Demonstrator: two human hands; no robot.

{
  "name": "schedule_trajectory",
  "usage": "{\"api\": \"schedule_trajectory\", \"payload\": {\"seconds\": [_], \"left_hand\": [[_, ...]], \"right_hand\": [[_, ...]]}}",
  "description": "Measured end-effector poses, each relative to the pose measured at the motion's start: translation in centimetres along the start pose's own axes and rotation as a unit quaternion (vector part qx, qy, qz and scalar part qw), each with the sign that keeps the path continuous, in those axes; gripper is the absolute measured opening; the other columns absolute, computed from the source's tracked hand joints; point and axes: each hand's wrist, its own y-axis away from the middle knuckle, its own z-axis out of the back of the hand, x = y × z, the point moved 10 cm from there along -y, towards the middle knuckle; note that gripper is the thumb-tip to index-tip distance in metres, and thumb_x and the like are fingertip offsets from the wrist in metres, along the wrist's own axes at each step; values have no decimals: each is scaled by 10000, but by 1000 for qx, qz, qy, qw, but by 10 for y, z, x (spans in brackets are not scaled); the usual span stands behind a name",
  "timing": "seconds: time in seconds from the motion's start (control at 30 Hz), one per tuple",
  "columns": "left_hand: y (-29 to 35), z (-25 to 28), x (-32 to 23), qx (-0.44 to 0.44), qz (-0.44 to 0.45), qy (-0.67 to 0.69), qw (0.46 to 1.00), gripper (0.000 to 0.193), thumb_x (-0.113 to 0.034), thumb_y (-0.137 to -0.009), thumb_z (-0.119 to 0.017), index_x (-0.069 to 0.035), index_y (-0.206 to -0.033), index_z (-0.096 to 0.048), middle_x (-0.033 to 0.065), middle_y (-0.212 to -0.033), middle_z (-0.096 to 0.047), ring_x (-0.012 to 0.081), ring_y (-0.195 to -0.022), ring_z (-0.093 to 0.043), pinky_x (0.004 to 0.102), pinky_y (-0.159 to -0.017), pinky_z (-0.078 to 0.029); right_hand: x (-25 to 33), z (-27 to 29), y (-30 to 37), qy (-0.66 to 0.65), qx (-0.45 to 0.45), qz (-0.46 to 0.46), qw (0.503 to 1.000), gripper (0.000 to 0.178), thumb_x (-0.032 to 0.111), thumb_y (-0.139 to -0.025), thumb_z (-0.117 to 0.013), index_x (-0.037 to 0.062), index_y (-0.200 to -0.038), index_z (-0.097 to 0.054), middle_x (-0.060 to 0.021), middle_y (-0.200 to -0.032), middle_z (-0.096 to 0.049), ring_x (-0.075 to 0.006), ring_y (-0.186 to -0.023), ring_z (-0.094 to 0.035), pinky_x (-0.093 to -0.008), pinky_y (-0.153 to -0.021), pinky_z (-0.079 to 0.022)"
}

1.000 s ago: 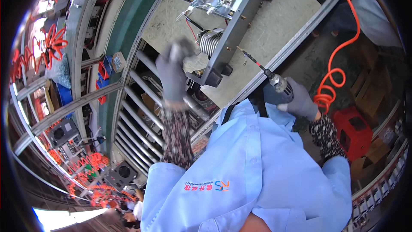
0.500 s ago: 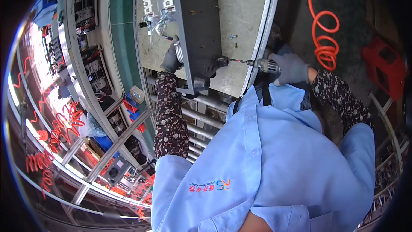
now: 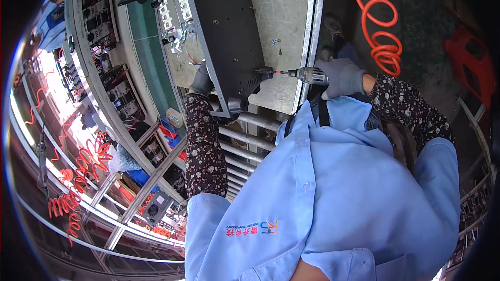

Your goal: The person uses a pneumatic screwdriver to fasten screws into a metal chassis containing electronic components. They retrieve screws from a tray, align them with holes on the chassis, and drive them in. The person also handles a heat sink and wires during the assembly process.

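Note:
A dark grey metal housing (image 3: 221, 31) stands on the worktable, with black round feet on its near end and side. My right hand (image 3: 346, 77), in a grey glove, is wrapped round a power screwdriver (image 3: 314, 76). Its long bit reaches left to a black foot (image 3: 264, 74) on the housing's right side. On the housing's left side, my gloved left hand (image 3: 202, 79) rests against the inner wall. Its fingers are mostly hidden by the housing edge. Just beyond it lie loose wires (image 3: 179, 39) and white terminal blocks (image 3: 177, 13).
Several small screws (image 3: 276, 41) lie on the metal tabletop (image 3: 289, 5) right of the housing. Metal rollers (image 3: 247, 140) run below its near end. An orange coiled air hose (image 3: 385, 47) hangs at the right, near a red plastic object (image 3: 471, 65). Shelves with electrical units (image 3: 120, 93) stand left.
The whole view has shifted, with housing and hands now a little further left. A white ribbed piece by my left hand no longer shows. The screwdriver bit stays at the foot.

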Motion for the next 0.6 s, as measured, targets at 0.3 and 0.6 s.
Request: {"api": "schedule_trajectory", "payload": {"seconds": [0.3,0.6], "left_hand": [[-10,5,5,10,-81,-152,985,375,-79,-794,-514,-21,-1150,-412,90,-1089,-532,227,-1081,-456,333,-954,-296],[0,-16,-27,38,-117,-118,985,381,-154,-764,-516,-40,-1127,-487,108,-1116,-534,250,-1122,-430,387,-990,-256]], "right_hand": [[-1,0,2,-2,0,-7,1000,704,349,-513,-697,65,-1107,-449,-190,-801,-596,-346,-746,-586,-418,-667,-454],[7,7,2,42,13,-12,999,661,332,-523,-688,59,-1078,-455,-182,-770,-596,-345,-722,-588,-415,-651,-458]]}}
